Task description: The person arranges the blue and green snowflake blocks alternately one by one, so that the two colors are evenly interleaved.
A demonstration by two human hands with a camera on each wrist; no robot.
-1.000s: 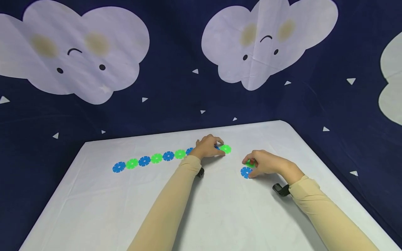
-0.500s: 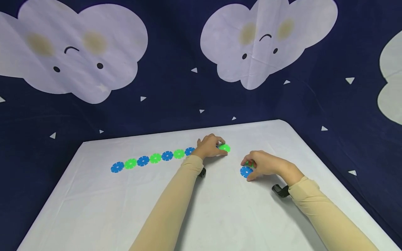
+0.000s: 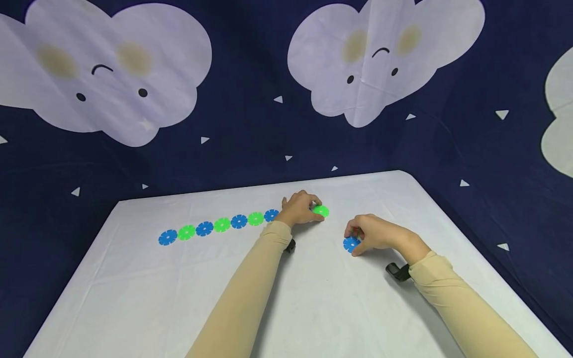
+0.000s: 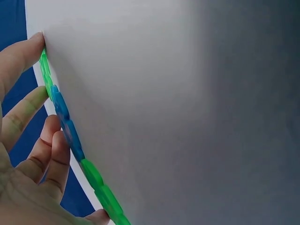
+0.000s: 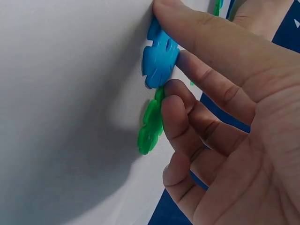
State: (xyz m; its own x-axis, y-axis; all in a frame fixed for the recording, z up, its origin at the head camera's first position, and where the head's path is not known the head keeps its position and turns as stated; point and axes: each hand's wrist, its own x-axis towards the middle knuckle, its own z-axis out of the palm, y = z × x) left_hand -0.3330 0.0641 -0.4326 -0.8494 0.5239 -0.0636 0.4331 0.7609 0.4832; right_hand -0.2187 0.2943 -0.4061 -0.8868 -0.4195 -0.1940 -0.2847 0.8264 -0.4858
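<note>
A row of slotted plastic discs, alternating blue and green, lies across the white table. My left hand is over the row's right end, its thumb and index finger at the edges of the last green disc. In the left wrist view the other fingers lie along the neighbouring blue disc. To the right, my right hand pinches a blue disc between thumb and index finger. Beside it, in the right wrist view, a green disc touches or nearly touches the blue one, close to the curled fingers.
The white tabletop extends around both hands. Behind it hangs a dark blue cloth with white clouds and small triangles. Black wrist cameras, one a black device under the right wrist, stand close to the table surface.
The right hand's fingers have shifted slightly, and the green disc beside the blue one is now mostly covered in the head view. The left hand has stayed almost still at the row's end.
</note>
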